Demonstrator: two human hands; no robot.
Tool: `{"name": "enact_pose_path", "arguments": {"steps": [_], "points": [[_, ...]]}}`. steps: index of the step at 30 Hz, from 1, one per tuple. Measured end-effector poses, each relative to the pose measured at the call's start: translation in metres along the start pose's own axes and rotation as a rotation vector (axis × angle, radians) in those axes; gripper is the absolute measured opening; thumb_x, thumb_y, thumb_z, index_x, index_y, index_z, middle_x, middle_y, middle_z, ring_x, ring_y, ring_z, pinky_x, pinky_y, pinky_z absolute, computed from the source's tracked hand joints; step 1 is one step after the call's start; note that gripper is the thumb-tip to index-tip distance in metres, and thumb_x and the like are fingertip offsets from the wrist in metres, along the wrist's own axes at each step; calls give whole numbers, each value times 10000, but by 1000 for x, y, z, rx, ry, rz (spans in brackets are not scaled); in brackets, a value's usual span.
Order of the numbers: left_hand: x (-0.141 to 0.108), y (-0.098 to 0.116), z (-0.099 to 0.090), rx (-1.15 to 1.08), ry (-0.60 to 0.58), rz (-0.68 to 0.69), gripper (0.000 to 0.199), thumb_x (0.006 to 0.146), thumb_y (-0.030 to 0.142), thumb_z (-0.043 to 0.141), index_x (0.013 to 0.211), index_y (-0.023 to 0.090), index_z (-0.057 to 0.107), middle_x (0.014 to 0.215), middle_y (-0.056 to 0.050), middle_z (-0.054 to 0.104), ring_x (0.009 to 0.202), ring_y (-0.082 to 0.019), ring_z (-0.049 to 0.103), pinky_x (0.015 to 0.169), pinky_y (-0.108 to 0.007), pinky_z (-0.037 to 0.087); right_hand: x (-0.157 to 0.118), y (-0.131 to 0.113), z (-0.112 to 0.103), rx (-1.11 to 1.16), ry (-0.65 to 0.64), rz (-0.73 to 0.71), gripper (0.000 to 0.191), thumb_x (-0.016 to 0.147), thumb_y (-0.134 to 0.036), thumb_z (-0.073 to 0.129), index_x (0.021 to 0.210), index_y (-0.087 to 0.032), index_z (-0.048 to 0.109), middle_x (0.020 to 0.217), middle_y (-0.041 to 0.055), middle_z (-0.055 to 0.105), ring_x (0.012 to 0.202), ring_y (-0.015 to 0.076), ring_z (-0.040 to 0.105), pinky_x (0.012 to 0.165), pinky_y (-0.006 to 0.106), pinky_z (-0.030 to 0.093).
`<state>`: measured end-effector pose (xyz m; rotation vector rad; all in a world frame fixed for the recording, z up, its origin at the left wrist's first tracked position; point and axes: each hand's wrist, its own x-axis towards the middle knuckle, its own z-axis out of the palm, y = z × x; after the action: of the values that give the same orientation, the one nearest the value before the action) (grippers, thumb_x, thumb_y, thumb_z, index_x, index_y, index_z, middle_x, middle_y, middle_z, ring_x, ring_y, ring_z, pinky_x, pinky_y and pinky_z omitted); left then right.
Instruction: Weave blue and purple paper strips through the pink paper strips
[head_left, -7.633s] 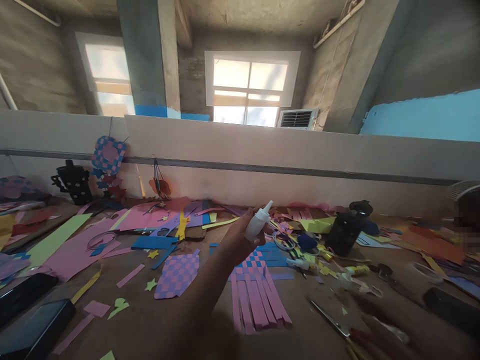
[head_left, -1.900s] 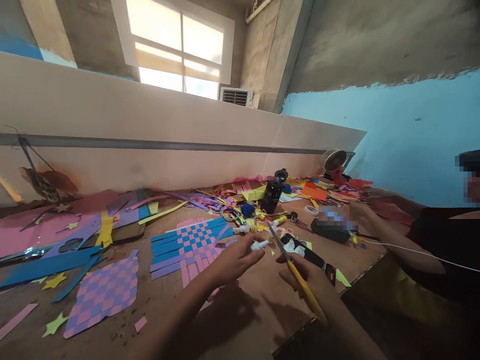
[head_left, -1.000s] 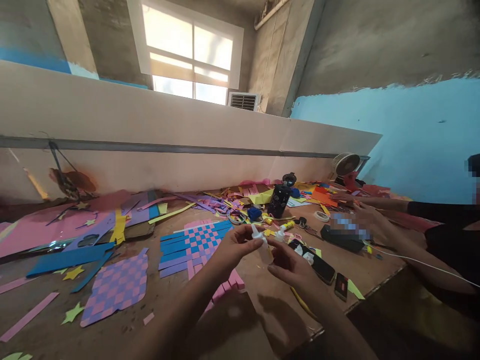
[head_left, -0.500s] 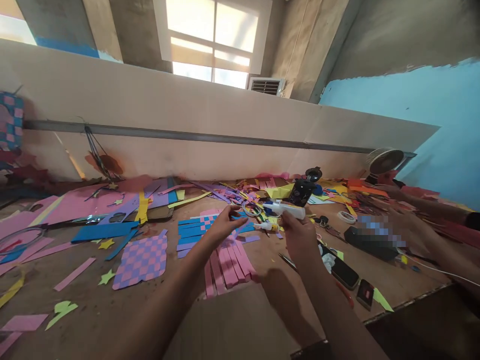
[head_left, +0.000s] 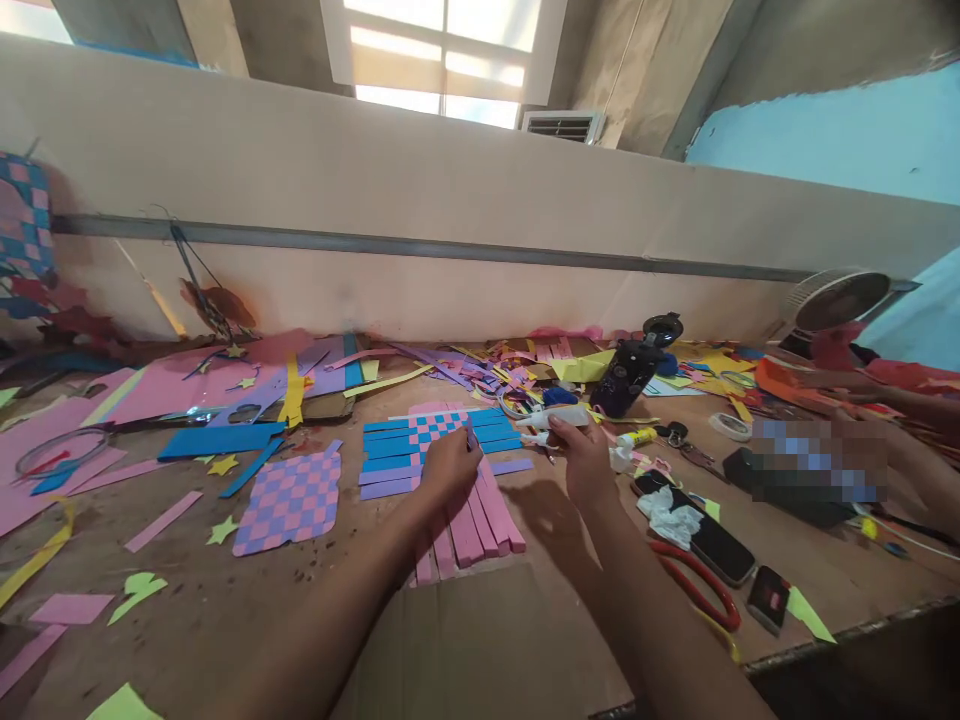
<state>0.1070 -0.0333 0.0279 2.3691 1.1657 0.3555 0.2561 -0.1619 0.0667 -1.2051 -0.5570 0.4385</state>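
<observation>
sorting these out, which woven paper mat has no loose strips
The pink-and-purple checked mat, left of the left hand, is trimmed all round; the blue-and-pink weave under that hand trails long pink strips.

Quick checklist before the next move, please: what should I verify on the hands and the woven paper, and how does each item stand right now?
1. Left hand on the woven paper mat: ok, touching it.
2. Right hand on the glue bottle: ok, held sideways above the table.
3. Bottle tip: cannot tell whether it is capped.
4. Pink strips: not ok, their near ends lie loose, not woven in.
5. Co-worker's hand: ok, well to the right, apart from the mat, though blurred.
</observation>
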Motion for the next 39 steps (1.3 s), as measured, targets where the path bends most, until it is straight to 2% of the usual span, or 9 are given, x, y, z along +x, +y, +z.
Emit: {"name": "enact_pose_path", "arguments": {"steps": [2,6,9,13,19,29,35,39], "points": [[3,-4,-4,-25,-32,-46,194,917,230,559,968,205,744,1001,-94,798,904,-250,724,716,-300,432,3,2,-3,-100,-102,-1,329,677,-444,858,826,-232,655,720,-36,654,651,159,564,639,296,491],[5,-7,-11,-59,-72,-70,245,922,291,565,848,192,776,918,-90,804,860,-237,734,666,-287,422,17,9,-2,-349,-400,43,358,645,-468,880,839,-225,702,818,11,731,792,229,646,753,351,512],[5,-7,-14,-42,-98,-46,279,936,315,559,883,196,805,930,-87,814,872,-236,745,674,-285,435,23,17,6,-469,-498,26,324,665,-477,848,815,-235,695,797,7,718,789,244,642,736,357,498],[4,-8,-16,-2,-106,-9,282,921,278,566,979,240,839,1034,-76,826,978,-244,752,765,-292,486,19,27,13,-544,-511,-98,252,695,-457,804,772,-249,685,782,4,680,760,236,613,728,356,475],[6,-13,-17,-21,-113,34,331,903,221,572,1079,301,841,1118,-34,826,1091,-243,741,908,-315,523,15,35,9,-643,-468,-211,217,736,-445,776,710,-254,675,807,24,668,778,247,602,751,372,454],[8,-16,-17,2,-168,89,390,939,236,559,1218,334,813,1221,-15,806,1190,-258,719,1017,-344,516,16,38,11,-692,-510,-273,168,776,-417,759,760,-255,717,850,34,683,804,251,607,755,372,450],[10,-19,-14,-7,-170,90,380,938,240,575,1219,340,811,1239,-19,799,1200,-259,715,1029,-352,508,15,36,14,-698,-486,-286,185,762,-429,766,743,-252,717,814,23,669,782,239,582,754,364,435],[12,-19,-13,-26,-174,82,361,938,244,583,1195,342,818,1181,-18,814,1204,-257,711,1026,-345,504,13,36,17,-715,-485,-268,186,752,-428,767,749,-246,727,796,19,664,780,239,576,761,367,429]]}}
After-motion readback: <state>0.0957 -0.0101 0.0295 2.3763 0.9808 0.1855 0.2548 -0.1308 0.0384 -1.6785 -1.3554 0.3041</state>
